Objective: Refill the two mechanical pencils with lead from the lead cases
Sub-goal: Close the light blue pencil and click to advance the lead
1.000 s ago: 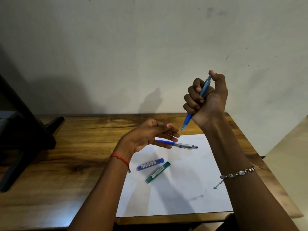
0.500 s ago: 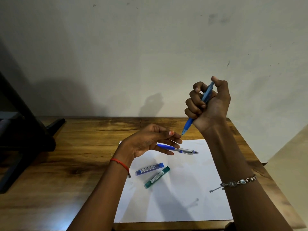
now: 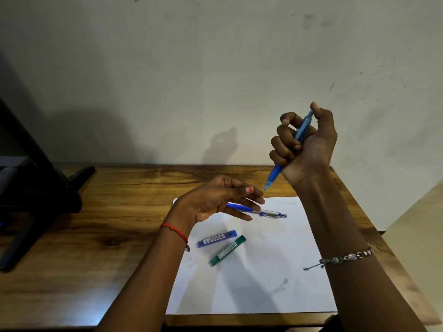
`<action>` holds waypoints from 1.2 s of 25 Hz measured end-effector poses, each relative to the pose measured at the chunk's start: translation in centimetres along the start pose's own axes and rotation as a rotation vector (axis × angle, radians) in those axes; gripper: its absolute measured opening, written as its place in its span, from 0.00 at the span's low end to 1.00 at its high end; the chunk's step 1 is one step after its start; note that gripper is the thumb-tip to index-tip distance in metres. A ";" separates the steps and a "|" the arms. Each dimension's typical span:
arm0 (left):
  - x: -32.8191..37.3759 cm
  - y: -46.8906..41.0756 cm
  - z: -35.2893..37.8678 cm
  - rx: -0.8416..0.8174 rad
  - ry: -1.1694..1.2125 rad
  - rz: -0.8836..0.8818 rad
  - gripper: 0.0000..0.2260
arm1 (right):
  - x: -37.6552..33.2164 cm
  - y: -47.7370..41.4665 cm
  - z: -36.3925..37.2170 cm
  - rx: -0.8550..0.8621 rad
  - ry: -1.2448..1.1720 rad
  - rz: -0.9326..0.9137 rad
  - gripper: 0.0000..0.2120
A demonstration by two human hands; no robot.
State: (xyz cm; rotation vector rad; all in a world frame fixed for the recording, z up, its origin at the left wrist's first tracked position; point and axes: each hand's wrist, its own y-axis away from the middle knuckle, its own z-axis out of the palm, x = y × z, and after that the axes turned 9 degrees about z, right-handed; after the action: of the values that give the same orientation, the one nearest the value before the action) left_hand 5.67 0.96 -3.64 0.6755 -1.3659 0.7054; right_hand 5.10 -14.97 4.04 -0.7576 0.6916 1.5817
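Right hand (image 3: 309, 144) fisted around pencil (image 3: 286, 157)

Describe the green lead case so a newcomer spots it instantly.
Find the white paper sheet on the wooden table. Near its left-centre two slim cases lie side by side. The green lead case is nearer the viewer; its neighbour, the blue lead case, is violet-blue.

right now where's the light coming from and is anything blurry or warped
Head view: light comes from the front-right, so the right hand casts a soft shadow on the wall to its left; the table edge bows from the wide lens; the lead-case labels are too blurred to read.
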 end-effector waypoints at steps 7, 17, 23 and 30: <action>-0.2 -0.1 -0.1 -0.002 -0.014 0.012 0.07 | -0.1 0.1 0.3 0.000 0.039 0.005 0.24; -0.2 0.0 -0.1 -0.031 -0.009 0.010 0.10 | -0.1 0.1 0.4 0.006 0.029 -0.010 0.24; -0.2 0.0 -0.2 -0.054 -0.020 0.009 0.11 | -0.2 0.1 0.3 0.008 0.026 -0.001 0.24; -0.3 0.0 -0.1 -0.049 -0.039 0.008 0.11 | -0.4 0.2 0.3 0.026 0.056 -0.017 0.23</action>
State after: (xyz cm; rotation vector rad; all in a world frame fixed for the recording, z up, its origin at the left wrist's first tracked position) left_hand 5.73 1.03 -3.91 0.6481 -1.4185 0.6665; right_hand 4.89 -14.95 4.54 -0.7889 0.7434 1.5376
